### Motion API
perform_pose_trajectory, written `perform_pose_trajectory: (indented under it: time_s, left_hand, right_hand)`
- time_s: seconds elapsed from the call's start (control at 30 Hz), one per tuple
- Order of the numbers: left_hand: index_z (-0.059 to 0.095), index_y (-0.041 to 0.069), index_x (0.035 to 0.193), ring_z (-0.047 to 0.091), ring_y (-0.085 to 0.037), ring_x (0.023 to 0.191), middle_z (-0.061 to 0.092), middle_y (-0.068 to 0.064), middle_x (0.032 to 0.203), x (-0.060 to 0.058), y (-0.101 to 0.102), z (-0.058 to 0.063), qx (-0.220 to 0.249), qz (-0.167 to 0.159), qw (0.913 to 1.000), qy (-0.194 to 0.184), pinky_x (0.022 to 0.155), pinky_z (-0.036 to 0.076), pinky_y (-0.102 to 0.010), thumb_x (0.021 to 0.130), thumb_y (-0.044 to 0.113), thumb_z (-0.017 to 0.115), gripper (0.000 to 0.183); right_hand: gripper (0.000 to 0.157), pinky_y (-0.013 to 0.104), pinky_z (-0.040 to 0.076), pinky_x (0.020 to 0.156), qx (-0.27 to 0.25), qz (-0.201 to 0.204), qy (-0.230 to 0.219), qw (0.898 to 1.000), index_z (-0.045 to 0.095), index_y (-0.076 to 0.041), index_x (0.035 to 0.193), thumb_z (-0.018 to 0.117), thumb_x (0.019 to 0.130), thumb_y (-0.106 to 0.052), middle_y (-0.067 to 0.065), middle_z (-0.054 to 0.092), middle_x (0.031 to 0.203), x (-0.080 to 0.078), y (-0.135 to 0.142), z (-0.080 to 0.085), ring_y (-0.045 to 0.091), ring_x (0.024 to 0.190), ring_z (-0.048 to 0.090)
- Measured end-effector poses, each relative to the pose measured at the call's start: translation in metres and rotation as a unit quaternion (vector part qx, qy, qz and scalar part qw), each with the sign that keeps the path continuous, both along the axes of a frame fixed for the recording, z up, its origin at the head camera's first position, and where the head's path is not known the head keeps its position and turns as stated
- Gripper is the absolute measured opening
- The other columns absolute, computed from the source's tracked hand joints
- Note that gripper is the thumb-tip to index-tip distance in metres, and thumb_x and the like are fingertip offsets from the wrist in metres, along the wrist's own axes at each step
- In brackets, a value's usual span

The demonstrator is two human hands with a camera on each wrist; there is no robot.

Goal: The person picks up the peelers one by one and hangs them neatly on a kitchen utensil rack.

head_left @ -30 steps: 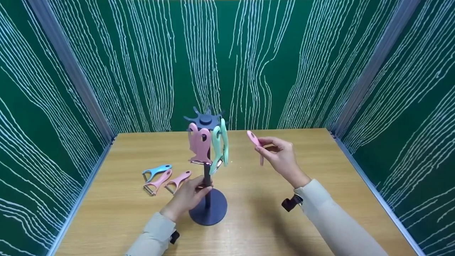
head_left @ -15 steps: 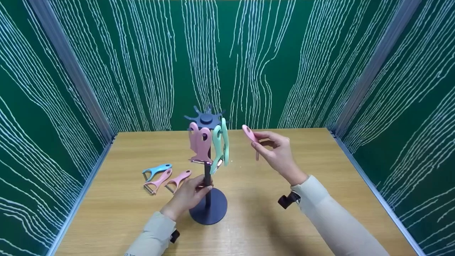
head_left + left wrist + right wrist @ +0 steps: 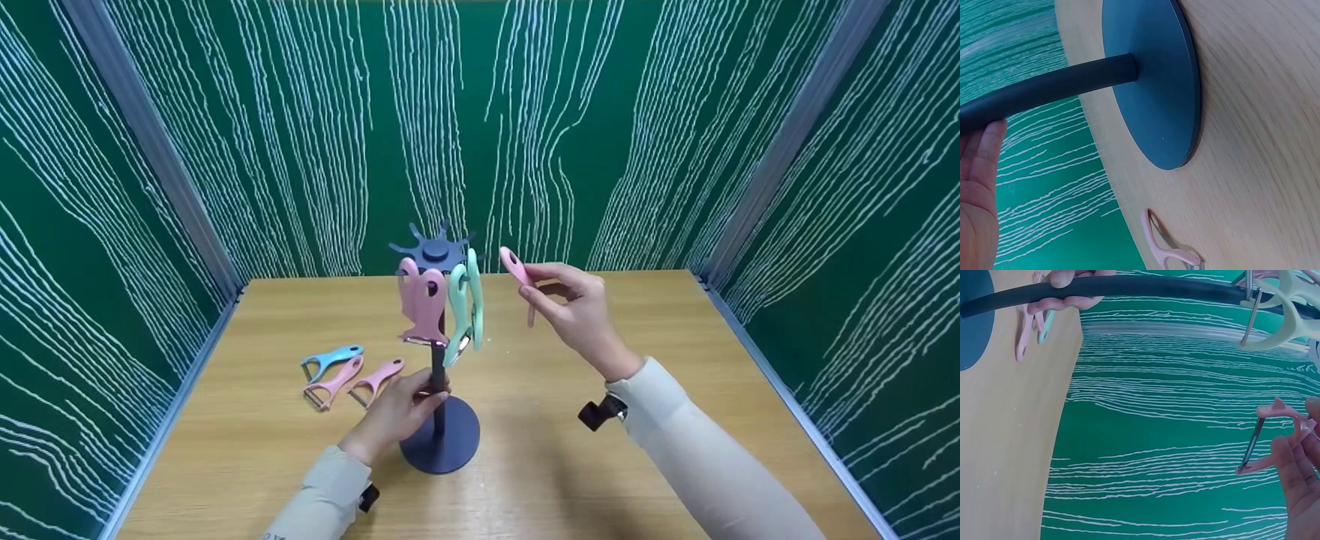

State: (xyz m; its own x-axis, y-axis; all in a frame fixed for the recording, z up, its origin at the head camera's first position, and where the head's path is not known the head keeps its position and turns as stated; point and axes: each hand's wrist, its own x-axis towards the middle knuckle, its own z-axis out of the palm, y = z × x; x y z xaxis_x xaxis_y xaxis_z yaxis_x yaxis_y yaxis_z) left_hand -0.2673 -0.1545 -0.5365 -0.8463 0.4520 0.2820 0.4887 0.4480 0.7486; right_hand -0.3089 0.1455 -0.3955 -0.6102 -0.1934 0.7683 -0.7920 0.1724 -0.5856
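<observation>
While my left hand (image 3: 396,414) grips the pole of the black stand (image 3: 438,364), my right hand (image 3: 581,315) pinches a pink peeler (image 3: 520,273) between thumb and fingers. That peeler pokes out to the left of my right hand, hole end up and blade (image 3: 1253,441) end down, just beside two green peelers (image 3: 456,315) on the stand. Two hanging pink peelers (image 3: 427,313) are above my left hand. To do this well, I think I should hold the pole steady, turn the hole toward a bare hook (image 3: 403,250), slide it on gently, and let go only once it sits right. I should mind the blade and not bump the green ones. A blue peeler (image 3: 326,361) and two loose pink peelers (image 3: 335,384) lie on the desk (image 3: 247,450), past my left hand.
</observation>
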Motion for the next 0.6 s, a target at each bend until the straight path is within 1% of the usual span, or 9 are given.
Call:
perform_pose_trajectory:
  time_s: [0.13,0.23,0.33,0.47,0.53,0.6]
  left_hand:
    - [0.070,0.004,0.119,0.078,-0.031,0.113,0.080,-0.016,0.121,0.000,-0.001,0.000,0.000,-0.005,1.0000,0.001,0.100,0.064,-0.048,0.111,0.014,0.063,0.015]
    - [0.070,0.006,0.120,0.078,-0.029,0.115,0.080,-0.013,0.123,0.001,-0.001,0.001,-0.005,-0.001,1.0000,-0.008,0.102,0.064,-0.047,0.111,0.016,0.063,0.015]
    - [0.070,0.005,0.121,0.077,-0.029,0.115,0.080,-0.012,0.122,0.001,-0.001,0.001,-0.008,-0.002,0.9999,-0.007,0.102,0.064,-0.048,0.112,0.016,0.062,0.015]
    - [0.070,0.007,0.121,0.077,-0.028,0.114,0.080,-0.011,0.123,0.001,-0.001,0.001,-0.012,0.001,0.9999,-0.010,0.102,0.064,-0.048,0.112,0.016,0.062,0.014]
    - [0.070,0.011,0.121,0.077,-0.026,0.114,0.080,-0.011,0.123,0.001,-0.001,0.002,-0.012,0.004,0.9998,-0.016,0.102,0.064,-0.047,0.112,0.016,0.062,0.013]
    - [0.070,0.014,0.121,0.077,-0.026,0.114,0.080,-0.010,0.123,0.001,-0.001,0.003,-0.011,0.006,0.9997,-0.020,0.102,0.064,-0.048,0.112,0.017,0.062,0.012]
  right_hand:
    - [0.026,0.023,0.066,0.086,-0.010,0.010,0.012,1.000,0.076,0.010,0.118,0.078,0.092,0.013,0.028,0.078,0.108,0.000,-0.006,0.006,0.005,0.098,0.076]
    - [0.027,0.025,0.066,0.086,-0.014,0.016,0.015,1.000,0.076,0.010,0.118,0.078,0.092,0.013,0.028,0.078,0.109,0.001,-0.009,0.011,0.005,0.099,0.076]
    - [0.026,0.026,0.066,0.088,-0.019,0.024,0.020,0.999,0.075,0.012,0.118,0.077,0.092,0.015,0.030,0.077,0.109,0.002,-0.012,0.015,0.005,0.101,0.075]
    - [0.027,0.023,0.065,0.087,-0.025,0.026,0.031,0.999,0.075,0.012,0.118,0.077,0.092,0.014,0.030,0.078,0.109,0.003,-0.016,0.021,0.004,0.099,0.075]
    - [0.026,0.021,0.065,0.083,-0.034,0.035,0.030,0.998,0.075,0.013,0.119,0.076,0.093,0.013,0.025,0.079,0.108,0.003,-0.018,0.023,0.005,0.092,0.075]
    - [0.027,0.019,0.065,0.078,-0.042,0.049,0.027,0.998,0.074,0.014,0.121,0.075,0.094,0.013,0.016,0.081,0.108,0.003,-0.021,0.026,0.009,0.085,0.075]
